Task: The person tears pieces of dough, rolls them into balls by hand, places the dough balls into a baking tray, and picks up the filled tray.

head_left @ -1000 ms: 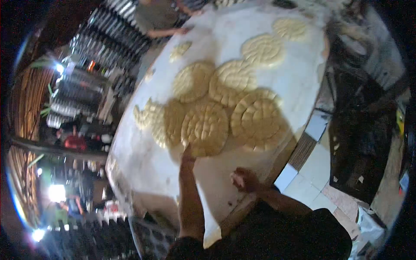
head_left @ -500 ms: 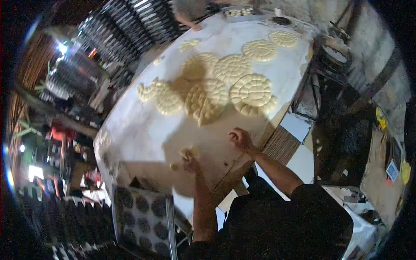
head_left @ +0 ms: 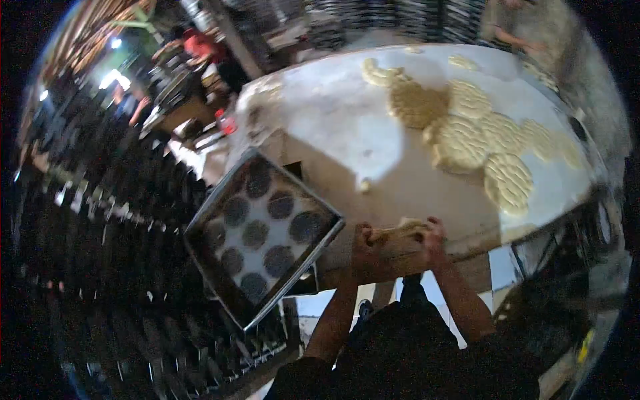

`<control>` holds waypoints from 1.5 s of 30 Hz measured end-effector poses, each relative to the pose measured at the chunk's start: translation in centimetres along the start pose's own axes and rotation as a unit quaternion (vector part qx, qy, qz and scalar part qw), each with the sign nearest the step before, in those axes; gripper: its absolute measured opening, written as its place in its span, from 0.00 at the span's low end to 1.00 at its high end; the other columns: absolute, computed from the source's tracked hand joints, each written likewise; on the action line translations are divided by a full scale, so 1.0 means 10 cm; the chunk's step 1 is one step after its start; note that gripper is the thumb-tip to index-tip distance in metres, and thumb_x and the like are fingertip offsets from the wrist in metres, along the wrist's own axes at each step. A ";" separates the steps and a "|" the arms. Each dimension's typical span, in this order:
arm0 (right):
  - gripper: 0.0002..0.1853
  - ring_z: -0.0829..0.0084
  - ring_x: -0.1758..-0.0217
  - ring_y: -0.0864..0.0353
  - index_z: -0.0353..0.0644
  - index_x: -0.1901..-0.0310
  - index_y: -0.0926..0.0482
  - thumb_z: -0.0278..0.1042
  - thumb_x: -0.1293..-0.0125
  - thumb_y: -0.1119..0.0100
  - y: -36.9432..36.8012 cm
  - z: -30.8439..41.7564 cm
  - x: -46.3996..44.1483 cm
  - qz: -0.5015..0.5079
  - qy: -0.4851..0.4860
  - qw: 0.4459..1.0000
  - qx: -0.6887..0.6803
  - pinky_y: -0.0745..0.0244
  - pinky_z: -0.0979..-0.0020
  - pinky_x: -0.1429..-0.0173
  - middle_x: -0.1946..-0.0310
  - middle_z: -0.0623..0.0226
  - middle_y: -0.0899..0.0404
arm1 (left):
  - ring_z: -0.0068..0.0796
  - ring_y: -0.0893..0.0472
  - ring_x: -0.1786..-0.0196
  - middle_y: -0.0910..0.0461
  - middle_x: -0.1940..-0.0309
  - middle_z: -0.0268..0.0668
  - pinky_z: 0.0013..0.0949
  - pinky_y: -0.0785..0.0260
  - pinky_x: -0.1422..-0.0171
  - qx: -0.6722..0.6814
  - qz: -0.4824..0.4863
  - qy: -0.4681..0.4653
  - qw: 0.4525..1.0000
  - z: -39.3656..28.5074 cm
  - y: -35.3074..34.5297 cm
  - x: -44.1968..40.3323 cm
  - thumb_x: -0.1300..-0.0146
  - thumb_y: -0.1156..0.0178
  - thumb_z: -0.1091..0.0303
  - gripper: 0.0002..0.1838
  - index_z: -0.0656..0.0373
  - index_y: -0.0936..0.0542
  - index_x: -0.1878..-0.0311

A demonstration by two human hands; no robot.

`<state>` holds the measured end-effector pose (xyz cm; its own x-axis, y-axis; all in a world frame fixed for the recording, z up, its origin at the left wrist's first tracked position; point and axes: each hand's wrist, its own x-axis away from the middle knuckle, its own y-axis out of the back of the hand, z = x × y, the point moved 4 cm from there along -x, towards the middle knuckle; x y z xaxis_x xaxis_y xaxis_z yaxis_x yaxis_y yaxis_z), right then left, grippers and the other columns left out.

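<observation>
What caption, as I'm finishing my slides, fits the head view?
Left hand and right hand hold dough between them near the table's edge, scored rounds beyond, tray at left.

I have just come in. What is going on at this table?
A person holds an irregular strip of pale dough between the left hand and the right hand, near the close edge of the large white-topped table. Farther back, mostly to the right, lie flat, round slabs of pale dough marked with lines. A small pale lump lies beyond the left hand. Further left is a metal-rimmed tray with dark round spots.
</observation>
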<state>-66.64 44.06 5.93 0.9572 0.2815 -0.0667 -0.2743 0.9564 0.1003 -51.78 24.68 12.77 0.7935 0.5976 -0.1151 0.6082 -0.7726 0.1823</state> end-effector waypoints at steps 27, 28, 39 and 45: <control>0.07 0.45 0.53 0.32 0.34 0.62 0.28 0.28 0.40 0.49 1.38 0.71 -1.54 0.185 0.415 0.823 0.340 0.37 0.45 0.44 0.62 0.47 0.31 | 0.45 0.23 0.49 0.20 0.55 0.42 0.46 0.29 0.45 -0.468 0.100 -0.035 0.877 -0.23 -0.52 -0.72 0.34 0.47 0.64 0.12 0.54 0.21 0.50; 0.07 0.45 0.53 0.33 0.35 0.63 0.28 0.27 0.41 0.49 1.16 0.83 -1.65 0.183 0.348 0.856 0.336 0.38 0.45 0.44 0.62 0.46 0.32 | 0.45 0.23 0.49 0.20 0.55 0.41 0.45 0.30 0.45 -0.397 0.024 -0.051 0.916 -0.18 -0.50 -0.91 0.34 0.48 0.64 0.12 0.54 0.21 0.51; 0.05 0.47 0.55 0.31 0.36 0.63 0.28 0.29 0.38 0.50 1.46 0.51 -1.53 0.194 0.298 0.855 0.377 0.37 0.50 0.47 0.62 0.51 0.30 | 0.47 0.24 0.50 0.23 0.56 0.47 0.51 0.33 0.42 -0.039 -0.095 0.024 0.994 0.30 0.11 -0.28 0.34 0.48 0.58 0.13 0.58 0.23 0.57; 0.06 0.50 0.56 0.31 0.37 0.63 0.27 0.31 0.35 0.49 0.67 0.57 -1.35 0.024 0.210 0.911 0.354 0.37 0.53 0.47 0.65 0.54 0.29 | 0.51 0.24 0.50 0.21 0.58 0.45 0.49 0.34 0.41 -0.230 -0.080 -0.038 0.969 0.06 -0.63 -0.83 0.39 0.45 0.66 0.11 0.60 0.23 0.56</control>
<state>-80.90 46.21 13.12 0.7850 0.4693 -0.4043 -0.0454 0.6946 0.7180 -62.24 24.46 11.99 0.6993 0.6710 -0.2464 0.6643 -0.4829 0.5705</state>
